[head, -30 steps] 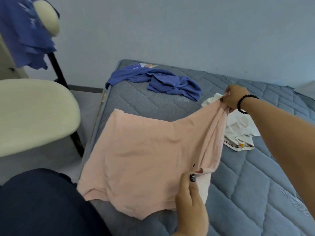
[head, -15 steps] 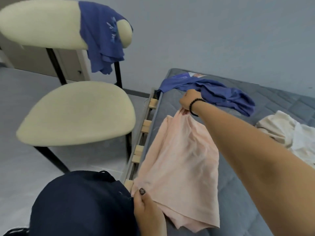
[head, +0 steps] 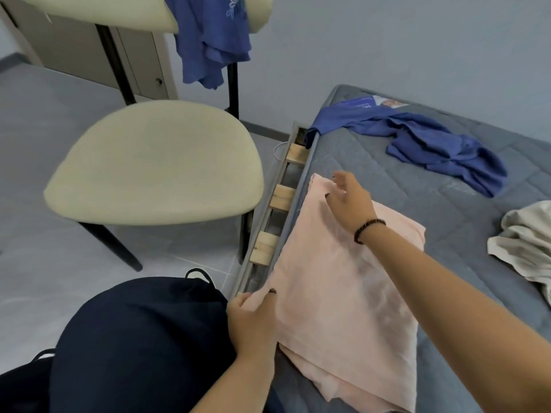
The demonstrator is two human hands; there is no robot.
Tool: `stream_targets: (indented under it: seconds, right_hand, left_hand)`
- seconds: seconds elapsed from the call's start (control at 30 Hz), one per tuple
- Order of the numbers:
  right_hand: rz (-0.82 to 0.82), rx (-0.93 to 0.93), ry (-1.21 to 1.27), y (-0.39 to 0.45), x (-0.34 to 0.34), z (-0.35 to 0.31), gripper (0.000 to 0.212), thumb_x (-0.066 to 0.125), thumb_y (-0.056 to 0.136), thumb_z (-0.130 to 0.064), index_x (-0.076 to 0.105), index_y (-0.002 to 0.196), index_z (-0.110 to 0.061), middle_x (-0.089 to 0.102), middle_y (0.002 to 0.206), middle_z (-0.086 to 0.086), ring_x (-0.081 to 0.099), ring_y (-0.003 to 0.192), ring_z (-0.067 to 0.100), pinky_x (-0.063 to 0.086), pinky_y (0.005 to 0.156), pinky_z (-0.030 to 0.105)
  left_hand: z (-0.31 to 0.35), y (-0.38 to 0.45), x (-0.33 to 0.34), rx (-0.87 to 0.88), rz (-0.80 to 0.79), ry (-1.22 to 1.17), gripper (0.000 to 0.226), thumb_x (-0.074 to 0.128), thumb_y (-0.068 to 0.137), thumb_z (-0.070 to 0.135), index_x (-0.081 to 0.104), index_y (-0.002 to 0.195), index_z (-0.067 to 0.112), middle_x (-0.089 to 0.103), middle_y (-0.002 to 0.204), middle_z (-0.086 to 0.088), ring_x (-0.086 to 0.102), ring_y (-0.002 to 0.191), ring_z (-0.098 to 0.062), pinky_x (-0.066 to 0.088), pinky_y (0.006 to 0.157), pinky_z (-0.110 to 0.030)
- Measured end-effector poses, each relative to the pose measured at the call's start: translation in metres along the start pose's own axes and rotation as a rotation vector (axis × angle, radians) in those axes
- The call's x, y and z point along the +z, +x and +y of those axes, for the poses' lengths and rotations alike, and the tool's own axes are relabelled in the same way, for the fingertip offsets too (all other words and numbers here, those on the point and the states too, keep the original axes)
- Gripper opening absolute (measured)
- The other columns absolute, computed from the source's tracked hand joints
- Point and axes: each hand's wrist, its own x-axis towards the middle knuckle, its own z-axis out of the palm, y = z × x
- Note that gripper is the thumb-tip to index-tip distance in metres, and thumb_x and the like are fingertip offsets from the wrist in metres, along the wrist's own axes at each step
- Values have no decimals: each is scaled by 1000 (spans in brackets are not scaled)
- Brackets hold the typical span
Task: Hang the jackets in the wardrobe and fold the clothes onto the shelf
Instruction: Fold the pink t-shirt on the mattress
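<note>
Since half a second ago the right hand (head: pixel 350 201) has let go of the far corner of the pale pink cotton garment (head: pixel 343 290). It now hovers just above that corner, fingers spread and relaxed, gripping nothing. The garment has settled flat, folded in half lengthwise, along the near edge of the grey quilted mattress (head: pixel 447 204).

The left hand (head: pixel 253 317) pinches the garment's near-left corner between thumb and fingers. My read: it's anchoring that end so the fold stays aligned while the other hand smooths or takes the next fold. Laid parallel to the mattress edge probably for reach from where the person stands.

Lower layer peeks out at the bottom hem, so the halves aren't perfectly matched. Can't tell whether the right fingertips actually touch the cloth; motion blur there.

Still waiting: a crumpled blue garment (head: pixel 429 144) farther up the mattress, a cream-white rumpled garment (head: pixel 527 245) at the right edge, and another blue garment (head: pixel 211 43) draped over the backrest of the cream padded chair (head: pixel 155 162) beside the bed. Beige cabinet doors (head: pixel 89 55) behind the chair; no shelf in view.
</note>
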Motion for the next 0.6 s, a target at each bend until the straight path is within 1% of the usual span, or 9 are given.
stream_targets:
  seconds: [0.07,0.13,0.2,0.27,0.33,0.37,0.47,0.53,0.6]
  right_hand:
    - [-19,-106,-182,-25,7,14,49,48,96,-23,36,142,-12,38,148,11,36,135,27,29,111,36]
    - [-95,-119,-429,-40,26,30,58,35,99,-41,23,149,-15,13,159,10,12,146,27,13,119,42]
    - [-130,-103,-594,-46,45,39,68,20,97,-54,8,152,-17,-4,161,7,-4,148,25,2,119,47]
    - [-127,-67,-629,-48,53,40,72,12,96,-58,0,153,-18,-11,160,6,-11,147,24,-2,118,50]
    - [-126,-61,-632,-56,55,36,71,9,95,-59,-4,153,-19,-14,159,7,-13,147,25,-3,118,51]
    - [-128,-73,-649,-63,56,34,71,6,94,-59,-5,153,-20,-15,159,7,-13,146,26,-4,118,51]
    - [-177,-136,-639,-101,56,32,79,-12,84,-63,-5,152,-23,-18,159,4,-15,146,27,-7,118,50]
    - [-184,-143,-584,-135,59,37,79,-14,83,-62,-2,153,-25,-16,159,3,-13,147,26,-9,117,47]
    - [-148,-169,-599,-170,62,45,70,0,94,-58,12,153,-21,2,160,5,4,147,29,0,115,46]
  left_hand:
    - [2,2,3,84,-7,144,22,66,82,14,53,99,18,58,90,1,54,75,-12,39,54,-25]
    - [-1,1,5,172,6,282,18,61,83,13,53,97,21,59,91,4,54,75,-10,39,55,-25]
    - [-7,4,5,202,42,340,17,58,83,13,54,93,25,59,95,3,56,84,-17,47,65,-31]
    - [-8,5,6,202,68,380,17,57,83,12,54,93,25,55,102,1,50,100,-25,49,83,-40]
    - [-6,7,6,183,85,405,19,54,85,10,55,99,23,45,109,-1,40,111,-28,44,91,-43]
    - [-3,8,5,187,83,413,23,53,85,10,56,103,22,44,112,-2,39,113,-29,42,94,-43]
    - [2,17,3,189,0,443,34,56,85,20,59,119,20,56,122,-3,51,111,-28,43,96,-40]
    - [5,16,0,185,-81,470,31,58,85,29,64,114,20,64,111,-1,57,103,-26,47,88,-37]
    - [7,12,-4,241,-126,528,20,60,83,35,67,94,20,66,95,0,60,89,-24,49,77,-35]
